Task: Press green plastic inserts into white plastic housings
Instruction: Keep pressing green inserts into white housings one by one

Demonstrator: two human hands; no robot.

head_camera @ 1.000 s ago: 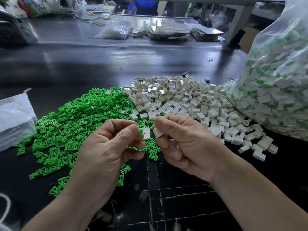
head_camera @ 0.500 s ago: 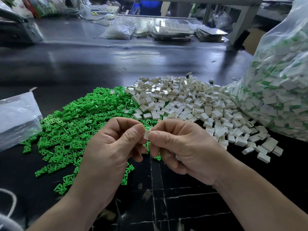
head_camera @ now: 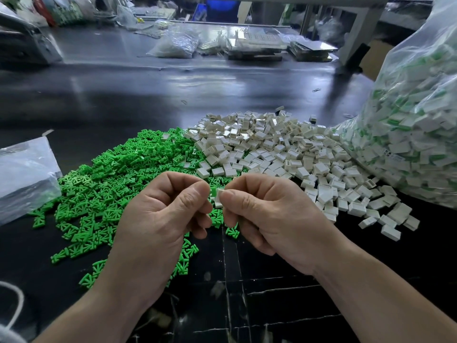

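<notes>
The left hand (head_camera: 158, 219) pinches a green insert (head_camera: 212, 191) between curled thumb and forefinger. The right hand (head_camera: 272, 219) pinches a white housing (head_camera: 219, 195) the same way. The two parts meet above the black table (head_camera: 222, 90), and the joined piece runs left to right. The housing is a small pale box; its long axis is hidden. Behind lie a heap of green inserts (head_camera: 111, 174) and a heap of white housings (head_camera: 284, 149).

Head camera, one wide-angle view, facing forward and down.
Worn at the person's head, close over the work: left hand (head_camera: 158, 219) and right hand (head_camera: 274, 219) sit large at lower centre, forearms entering from the bottom corners; black table (head_camera: 148, 95) stretches away ahead to a cluttered far edge at the top.
</notes>
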